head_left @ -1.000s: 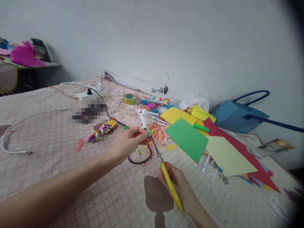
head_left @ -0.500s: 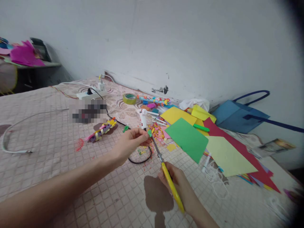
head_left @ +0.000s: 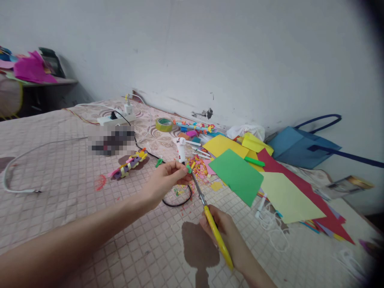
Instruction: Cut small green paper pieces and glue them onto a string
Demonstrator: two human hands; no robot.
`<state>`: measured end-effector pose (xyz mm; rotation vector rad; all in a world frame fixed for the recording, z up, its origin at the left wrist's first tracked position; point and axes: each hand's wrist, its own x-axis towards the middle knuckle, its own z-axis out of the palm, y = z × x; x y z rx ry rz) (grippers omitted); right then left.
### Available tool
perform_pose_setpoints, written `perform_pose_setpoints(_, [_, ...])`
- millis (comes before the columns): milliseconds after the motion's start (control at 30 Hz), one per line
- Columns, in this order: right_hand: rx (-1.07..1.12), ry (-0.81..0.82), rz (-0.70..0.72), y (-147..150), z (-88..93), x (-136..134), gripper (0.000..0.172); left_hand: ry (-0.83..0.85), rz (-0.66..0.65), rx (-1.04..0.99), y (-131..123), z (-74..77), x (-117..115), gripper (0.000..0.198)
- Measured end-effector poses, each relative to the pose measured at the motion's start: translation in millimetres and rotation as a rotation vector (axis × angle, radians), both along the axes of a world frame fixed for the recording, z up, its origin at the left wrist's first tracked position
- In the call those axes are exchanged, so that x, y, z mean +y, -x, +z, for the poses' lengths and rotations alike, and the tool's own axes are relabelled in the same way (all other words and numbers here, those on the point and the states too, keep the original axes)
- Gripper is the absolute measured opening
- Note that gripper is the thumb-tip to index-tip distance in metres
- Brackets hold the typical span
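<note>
Pinched between the thumb and fingers of my left hand [head_left: 169, 175] is a small green piece of paper [head_left: 189, 169]. My right hand [head_left: 223, 230] is wrapped round the yellow handle of a pair of scissors [head_left: 216, 234], whose metal blades point up and away to the green piece. The blade tips meet it; whether they are parted I cannot tell. Just beyond my fingers stands a white glue gun [head_left: 181, 152], its black cord [head_left: 177, 205] looping under my left hand. Another green scrap [head_left: 159, 162] lies left of my knuckles.
Paper scraps [head_left: 199, 166] are scattered behind the blades. Coloured sheets, a green one [head_left: 238, 175] on top, lie to the right beside a blue bag [head_left: 300, 148]. A decorated purple stick [head_left: 129, 166], a tape roll [head_left: 164, 124] and a power strip [head_left: 103, 120] lie left and back.
Hardly anything differs. Both hands, the scissors and the green piece keep nearly the same place, and the view has shifted very slightly.
</note>
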<state>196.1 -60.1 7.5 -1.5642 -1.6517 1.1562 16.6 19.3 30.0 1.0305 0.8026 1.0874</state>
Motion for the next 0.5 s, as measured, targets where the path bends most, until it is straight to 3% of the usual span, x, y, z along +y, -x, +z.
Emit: perform_pose_setpoints(500, [0.002, 0.000, -0.004, 2.7, 2.0, 0.6, 0.033, 0.000, -0.010, -0.043, -1.2, -0.6, -1.9, 0.016])
